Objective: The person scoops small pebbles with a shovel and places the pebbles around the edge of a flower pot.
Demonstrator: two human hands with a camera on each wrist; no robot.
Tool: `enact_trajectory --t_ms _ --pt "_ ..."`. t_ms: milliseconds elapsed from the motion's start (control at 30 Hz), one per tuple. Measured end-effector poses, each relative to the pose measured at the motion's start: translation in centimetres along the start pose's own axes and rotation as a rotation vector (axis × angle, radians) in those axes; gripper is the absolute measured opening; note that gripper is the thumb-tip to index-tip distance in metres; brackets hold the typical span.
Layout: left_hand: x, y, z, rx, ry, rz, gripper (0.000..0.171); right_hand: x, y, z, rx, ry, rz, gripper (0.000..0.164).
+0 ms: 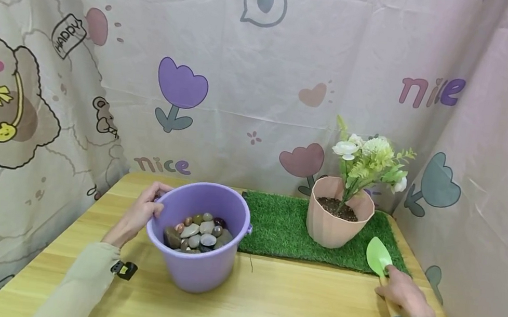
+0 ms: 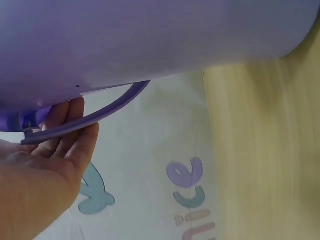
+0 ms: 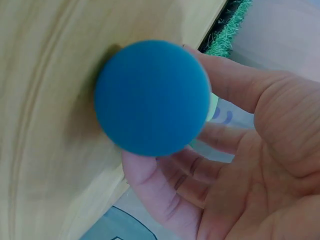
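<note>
A purple bucket (image 1: 200, 273) holds several smooth stones (image 1: 195, 240) of mixed colours. My left hand (image 1: 138, 213) grips the bucket by its left rim. In the left wrist view the fingers of that hand (image 2: 42, 172) reach under the rim, behind the bucket's curved carrying handle (image 2: 107, 111). At the right, my right hand (image 1: 404, 292) holds a small garden trowel by its wooden handle, its green blade (image 1: 377, 254) pointing away over the turf. The trowel's round blue handle end (image 3: 152, 97) faces the right wrist camera and hides part of the fingers (image 3: 155, 187).
A strip of artificial turf (image 1: 274, 229) lies along the table's back edge. On it stands a pale pink pot (image 1: 328, 229) with dark soil and white flowers (image 1: 372, 151). Printed curtains (image 1: 251, 100) hang behind and on both sides of the wooden table (image 1: 294, 304).
</note>
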State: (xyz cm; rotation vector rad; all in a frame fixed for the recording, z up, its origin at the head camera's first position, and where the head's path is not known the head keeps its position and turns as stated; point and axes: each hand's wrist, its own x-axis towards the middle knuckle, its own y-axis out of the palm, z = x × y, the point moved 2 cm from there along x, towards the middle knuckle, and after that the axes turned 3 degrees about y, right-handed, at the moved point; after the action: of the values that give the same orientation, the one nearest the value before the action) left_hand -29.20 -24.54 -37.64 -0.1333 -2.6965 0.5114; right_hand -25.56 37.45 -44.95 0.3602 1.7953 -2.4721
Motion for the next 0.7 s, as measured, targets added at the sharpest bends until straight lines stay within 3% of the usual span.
enact_trajectory --t_ms 233,433,700 --pt "-0.5 2.3 -1.1 0.037 0.059 0.033 0.056 -0.3 0.4 -0.5 0.117 0.046 0.011 0.035" --pt "-0.8 4.2 -1.8 0.125 0.061 0.023 0.062 -0.2 0.9 -1.1 0.155 0.061 0.022 0.025" --pt "-1.0 5.5 -2.6 0.228 0.144 -0.020 0.052 -0.3 0.5 -1.0 0.166 0.043 -0.020 0.019"
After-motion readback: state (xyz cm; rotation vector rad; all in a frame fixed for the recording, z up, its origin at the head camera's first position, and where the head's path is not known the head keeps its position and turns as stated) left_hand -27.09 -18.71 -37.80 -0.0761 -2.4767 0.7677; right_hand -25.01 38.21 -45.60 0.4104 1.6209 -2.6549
